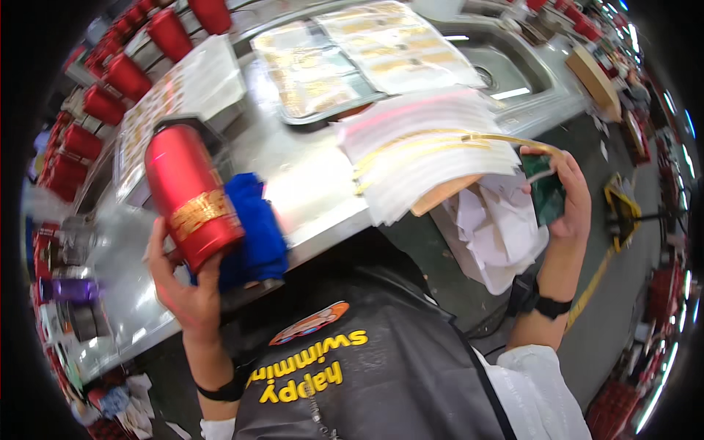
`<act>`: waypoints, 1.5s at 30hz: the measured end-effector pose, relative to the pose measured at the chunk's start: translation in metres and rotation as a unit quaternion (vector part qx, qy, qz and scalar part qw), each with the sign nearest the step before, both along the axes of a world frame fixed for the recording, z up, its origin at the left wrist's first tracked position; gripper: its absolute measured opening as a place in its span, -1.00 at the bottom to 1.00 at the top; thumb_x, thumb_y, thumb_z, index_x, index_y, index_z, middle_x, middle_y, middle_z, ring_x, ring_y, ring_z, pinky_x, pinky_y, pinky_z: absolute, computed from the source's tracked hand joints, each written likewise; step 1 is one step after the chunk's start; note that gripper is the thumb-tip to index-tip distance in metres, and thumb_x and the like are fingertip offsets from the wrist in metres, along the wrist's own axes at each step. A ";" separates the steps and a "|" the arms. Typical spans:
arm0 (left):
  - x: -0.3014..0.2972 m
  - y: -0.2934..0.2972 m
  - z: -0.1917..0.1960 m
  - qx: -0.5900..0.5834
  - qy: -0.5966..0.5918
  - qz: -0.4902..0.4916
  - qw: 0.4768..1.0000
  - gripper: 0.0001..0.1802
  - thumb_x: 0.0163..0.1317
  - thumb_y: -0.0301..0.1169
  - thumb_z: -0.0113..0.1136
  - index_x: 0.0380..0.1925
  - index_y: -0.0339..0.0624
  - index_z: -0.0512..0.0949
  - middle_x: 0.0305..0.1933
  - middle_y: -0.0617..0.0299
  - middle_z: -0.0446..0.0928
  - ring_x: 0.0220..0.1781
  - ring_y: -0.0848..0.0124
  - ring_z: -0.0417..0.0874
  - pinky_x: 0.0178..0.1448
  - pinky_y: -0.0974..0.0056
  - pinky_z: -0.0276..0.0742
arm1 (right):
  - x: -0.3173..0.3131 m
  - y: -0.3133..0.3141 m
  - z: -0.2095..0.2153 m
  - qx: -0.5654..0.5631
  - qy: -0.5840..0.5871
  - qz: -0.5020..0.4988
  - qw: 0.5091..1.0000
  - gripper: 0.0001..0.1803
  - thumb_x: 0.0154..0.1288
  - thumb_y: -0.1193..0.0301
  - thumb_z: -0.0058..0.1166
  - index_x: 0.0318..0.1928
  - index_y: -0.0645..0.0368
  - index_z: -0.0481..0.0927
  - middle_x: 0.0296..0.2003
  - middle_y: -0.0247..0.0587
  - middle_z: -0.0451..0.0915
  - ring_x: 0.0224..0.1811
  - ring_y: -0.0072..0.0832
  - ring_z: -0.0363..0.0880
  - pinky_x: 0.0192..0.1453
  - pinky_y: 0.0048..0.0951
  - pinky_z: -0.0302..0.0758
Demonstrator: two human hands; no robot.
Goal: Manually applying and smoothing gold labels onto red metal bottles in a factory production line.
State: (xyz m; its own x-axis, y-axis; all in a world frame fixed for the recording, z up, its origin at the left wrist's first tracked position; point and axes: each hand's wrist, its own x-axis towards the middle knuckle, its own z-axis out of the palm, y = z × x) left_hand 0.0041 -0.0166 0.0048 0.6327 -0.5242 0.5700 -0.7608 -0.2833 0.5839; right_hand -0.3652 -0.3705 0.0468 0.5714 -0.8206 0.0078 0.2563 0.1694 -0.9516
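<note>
A red flask (183,187) with a gold printed band lies tilted over the worktop, its dark end pointing away from me. My left hand (187,282) grips its near end, thumb on one side and fingers on the other. Beside the flask is a crumpled blue cloth (257,235). On the right, my right hand (570,192) closes around a dark green flat piece (544,189), whose exact kind I cannot make out. A thin yellowish strip (506,139) runs from a fanned stack of white sheets (433,150) to my right fingertips.
Behind the sheets, trays of gold-printed sheets (396,48) rest beside a metal sink (499,62). Several red flasks (125,77) line the left. A white bin (499,227) with crumpled paper stands below the worktop edge. A yellow pallet jack (622,213) is on the floor at right.
</note>
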 end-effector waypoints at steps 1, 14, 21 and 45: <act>0.001 0.000 -0.002 0.001 0.002 -0.001 1.000 -0.20 0.17 -0.20 0.47 0.34 -0.30 0.35 0.24 0.00 0.45 -0.01 0.29 0.56 0.02 0.26 0.51 | -0.020 -0.014 -0.011 -0.035 0.047 -0.038 0.998 -0.81 0.49 0.37 0.00 -0.28 0.22 0.47 0.01 0.16 0.60 -0.15 -0.38 0.67 -0.23 -0.38 0.72; -0.001 0.005 -0.010 0.004 0.050 -0.011 0.999 -0.25 0.43 -0.13 0.16 0.44 -0.34 0.16 0.38 -0.09 0.32 0.33 0.17 0.44 0.37 0.14 0.37 | -0.165 -0.178 -0.218 -0.143 0.725 -0.215 0.639 -0.45 0.32 -0.09 0.16 -0.17 0.22 0.65 -0.22 -0.01 0.65 -0.18 -0.14 0.66 -0.17 -0.09 0.61; -0.002 0.006 -0.014 0.034 -0.001 0.007 0.999 -0.24 0.47 -0.07 0.07 0.44 -0.40 0.13 0.44 -0.10 0.24 0.38 0.14 0.38 0.42 0.12 0.30 | -0.172 -0.215 -0.233 -0.196 0.798 -0.161 0.547 -0.53 0.41 0.08 -0.07 0.14 0.06 0.60 0.17 0.16 0.52 0.22 0.12 0.50 0.28 0.01 0.48; -0.007 0.003 -0.020 -0.035 0.076 -0.020 0.996 -0.14 0.41 -0.03 0.17 0.46 -0.40 0.09 0.40 -0.05 0.29 0.31 0.22 0.47 0.35 0.18 0.39 | 0.136 0.020 -0.051 -0.627 0.366 0.101 0.680 -0.55 0.06 0.72 0.09 -0.02 0.09 0.69 0.05 -0.09 0.55 0.16 -0.06 0.47 0.22 -0.19 0.48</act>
